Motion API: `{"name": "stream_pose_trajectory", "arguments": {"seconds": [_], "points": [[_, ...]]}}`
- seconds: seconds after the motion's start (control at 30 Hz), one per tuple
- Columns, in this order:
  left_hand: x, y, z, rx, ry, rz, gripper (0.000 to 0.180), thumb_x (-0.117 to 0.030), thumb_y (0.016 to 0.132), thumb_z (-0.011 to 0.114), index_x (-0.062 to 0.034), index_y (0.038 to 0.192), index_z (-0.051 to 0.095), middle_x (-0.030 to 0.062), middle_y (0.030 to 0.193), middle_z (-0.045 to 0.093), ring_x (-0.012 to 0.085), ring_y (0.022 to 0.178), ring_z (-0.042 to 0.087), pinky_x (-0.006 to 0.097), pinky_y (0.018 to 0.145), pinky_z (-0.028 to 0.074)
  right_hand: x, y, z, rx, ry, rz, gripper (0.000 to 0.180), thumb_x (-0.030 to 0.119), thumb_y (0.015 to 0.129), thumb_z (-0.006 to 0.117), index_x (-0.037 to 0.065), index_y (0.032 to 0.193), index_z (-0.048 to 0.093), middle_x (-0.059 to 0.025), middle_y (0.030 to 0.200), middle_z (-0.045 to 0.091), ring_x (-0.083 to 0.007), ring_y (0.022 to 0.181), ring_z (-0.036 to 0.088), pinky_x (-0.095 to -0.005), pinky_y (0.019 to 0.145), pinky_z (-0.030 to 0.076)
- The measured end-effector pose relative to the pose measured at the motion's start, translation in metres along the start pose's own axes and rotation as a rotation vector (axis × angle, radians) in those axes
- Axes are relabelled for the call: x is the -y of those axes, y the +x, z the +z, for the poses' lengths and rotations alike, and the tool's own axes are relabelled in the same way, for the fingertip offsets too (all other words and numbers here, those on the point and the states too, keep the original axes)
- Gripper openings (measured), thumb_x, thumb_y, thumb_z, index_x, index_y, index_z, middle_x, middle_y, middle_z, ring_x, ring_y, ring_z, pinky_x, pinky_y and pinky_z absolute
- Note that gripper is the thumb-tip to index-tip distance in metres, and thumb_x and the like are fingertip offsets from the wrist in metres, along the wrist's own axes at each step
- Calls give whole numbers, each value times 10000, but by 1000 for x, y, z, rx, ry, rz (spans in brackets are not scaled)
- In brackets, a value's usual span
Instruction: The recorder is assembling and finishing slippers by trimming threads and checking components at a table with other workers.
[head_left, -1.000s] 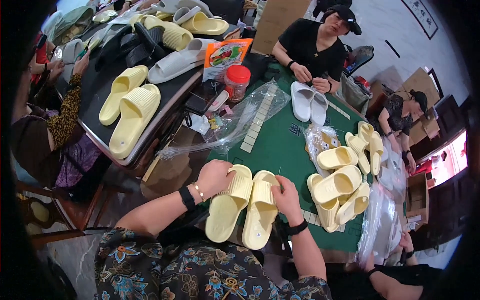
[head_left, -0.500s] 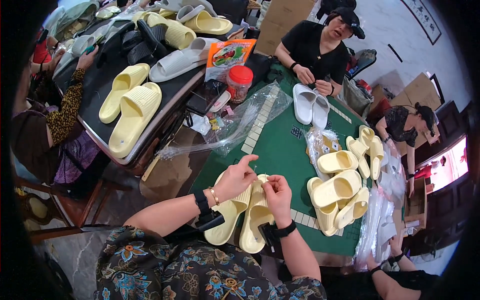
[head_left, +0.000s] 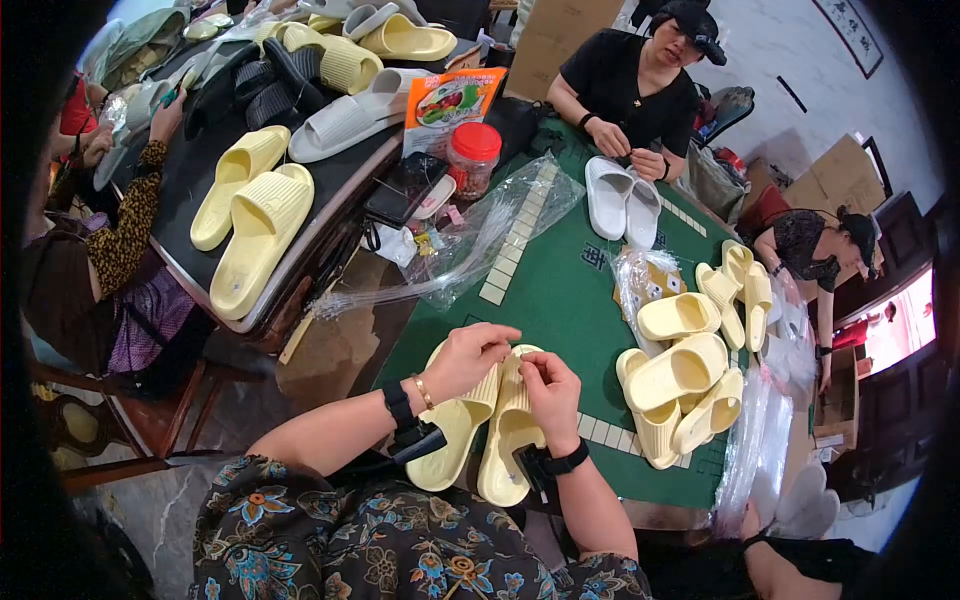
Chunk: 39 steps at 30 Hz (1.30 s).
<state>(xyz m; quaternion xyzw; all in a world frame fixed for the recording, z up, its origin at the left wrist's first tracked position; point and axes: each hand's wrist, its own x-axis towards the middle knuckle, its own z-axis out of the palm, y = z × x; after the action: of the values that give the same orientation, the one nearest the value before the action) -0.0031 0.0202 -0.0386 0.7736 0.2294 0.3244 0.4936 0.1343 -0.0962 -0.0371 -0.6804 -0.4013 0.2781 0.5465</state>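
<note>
A pair of pale yellow slippers stands before me on the near edge of the green table, the left slipper (head_left: 440, 455) beside the right slipper (head_left: 508, 450). Above their strap ends, my left hand (head_left: 468, 362) is closed, index finger pointing right and thumb tucked close beneath it. Just right of it, my right hand (head_left: 553, 395) pinches thumb and forefinger together over the right slipper's strap. Whatever the fingertips hold is too small to make out. Both wrists wear dark straps.
Several yellow slippers (head_left: 680, 370) are heaped to my right, near clear plastic bags (head_left: 750, 440). Ahead lie white slippers (head_left: 607, 198) by a person in black. Thin clear strands (head_left: 390, 298) spread at left, near a red-lidded jar (head_left: 473, 160). Other people work around.
My left index finger, raised before, has lowered toward my right hand. At the lower right, the other person's hand has shifted, and white slippers show beside it.
</note>
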Motion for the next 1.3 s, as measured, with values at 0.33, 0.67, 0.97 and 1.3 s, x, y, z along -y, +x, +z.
{"name": "stream_pose_trajectory", "arguments": {"seconds": [0.33,0.67,0.97,1.3], "points": [[10,2,0,49,-336,-286,196,-51,908,616,33,1084,635,64,878,695,99,797,662,248,726,535,-2,3,7,-38,-68,-78,94,35,890,637,-25,952,672,-12,808,673,-60,714,598,-217,650,490],[4,-1,-6,142,-382,-353,185,-49,927,600,45,1081,637,62,906,696,91,832,650,249,749,534,-2,-3,9,-47,-152,-175,97,38,866,659,-10,946,687,-68,803,682,-101,680,611,-249,621,494],[9,2,-5,123,-470,-314,217,-43,943,581,43,1141,598,71,940,685,104,835,648,247,764,536,9,-1,7,-50,-176,-171,99,53,865,651,-8,938,677,-110,820,687,-159,679,651,-276,640,517],[8,3,-7,141,-477,-329,130,-46,932,610,33,1034,594,61,926,668,107,852,653,247,773,544,13,0,6,-29,-173,-167,101,50,870,642,-13,942,674,-95,796,679,-136,668,638,-269,623,508]]}}
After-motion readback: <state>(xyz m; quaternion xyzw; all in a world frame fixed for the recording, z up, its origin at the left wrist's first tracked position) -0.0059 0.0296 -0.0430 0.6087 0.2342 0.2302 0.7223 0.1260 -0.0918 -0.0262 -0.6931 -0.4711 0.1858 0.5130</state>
